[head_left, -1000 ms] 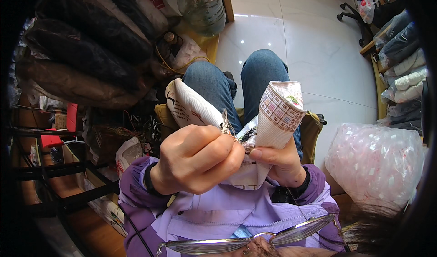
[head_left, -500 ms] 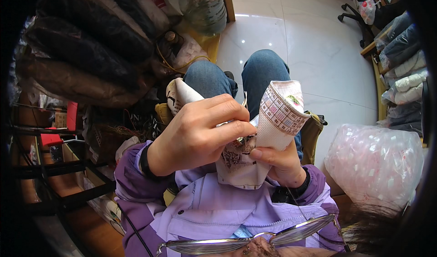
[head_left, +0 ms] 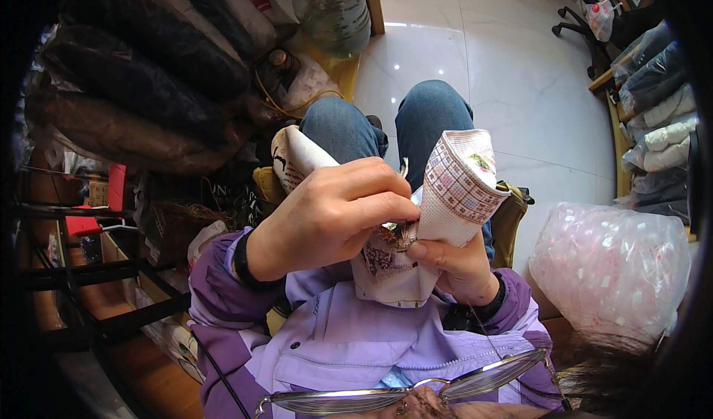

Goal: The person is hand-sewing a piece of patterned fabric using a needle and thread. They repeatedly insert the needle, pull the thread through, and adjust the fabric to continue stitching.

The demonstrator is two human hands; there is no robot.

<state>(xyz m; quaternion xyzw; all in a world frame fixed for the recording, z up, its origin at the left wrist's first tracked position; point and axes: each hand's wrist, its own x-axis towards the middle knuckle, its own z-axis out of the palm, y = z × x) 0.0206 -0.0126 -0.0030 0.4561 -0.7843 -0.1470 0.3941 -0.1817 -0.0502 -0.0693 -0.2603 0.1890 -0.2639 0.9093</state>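
Note:
A white cross-stitch cloth (head_left: 449,222) lies across my lap, rolled at its left and right ends. Stitched squares form a border on the right roll, with a green and pink motif by it. Dark brown stitching shows low in the middle. My right hand (head_left: 459,269) grips the cloth from the right, thumb on top and the other fingers hidden beneath. Over the middle of the cloth, my left hand (head_left: 334,215) is closed, its thumb and index fingertips together at the stitching beside my right thumb. Whatever those fingertips pinch is too small or hidden to make out.
My jeans-clad knees (head_left: 434,111) are under and beyond the cloth. Bagged dark garments (head_left: 141,70) are piled at the left, above a black rack (head_left: 96,274). A large clear plastic bag (head_left: 609,263) sits at the right. Wrapped clothes (head_left: 661,122) fill a shelf farther right.
My left hand has shifted slightly to the right, its fingers a little more bent over the stitching. The cloth's right roll has turned slightly. My right hand keeps its grip.

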